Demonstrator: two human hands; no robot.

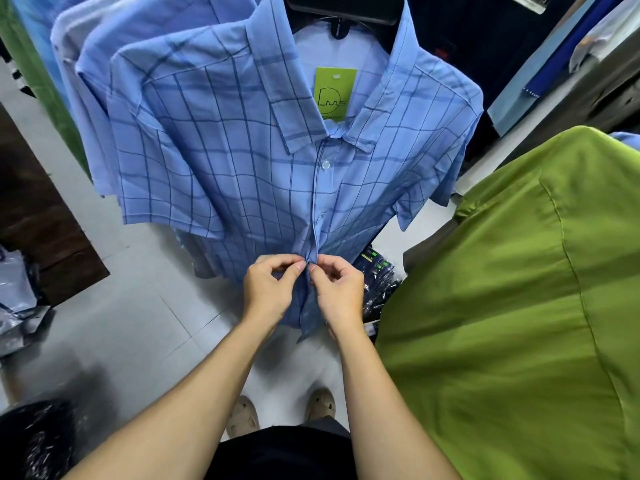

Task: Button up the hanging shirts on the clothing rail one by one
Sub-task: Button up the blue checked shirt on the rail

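A light blue checked short-sleeved shirt (pixel 242 161) hangs on a black hanger (pixel 343 15) right in front of me, with a green tag (pixel 335 93) inside its collar. One white button (pixel 326 164) below the collar is fastened. Low on the front placket, my left hand (pixel 272 289) and my right hand (pixel 337 289) meet, each pinching one edge of the shirt's front between thumb and fingers. The spot between the fingertips is hidden, so the button there cannot be seen.
More pale blue shirts (pixel 86 64) hang behind on the left. A bright green shirt (pixel 512 306) hangs close on the right. Dark garments fill the upper right. Bagged clothes (pixel 17 299) lie on the grey tiled floor at left, and my feet (pixel 280 410) show below.
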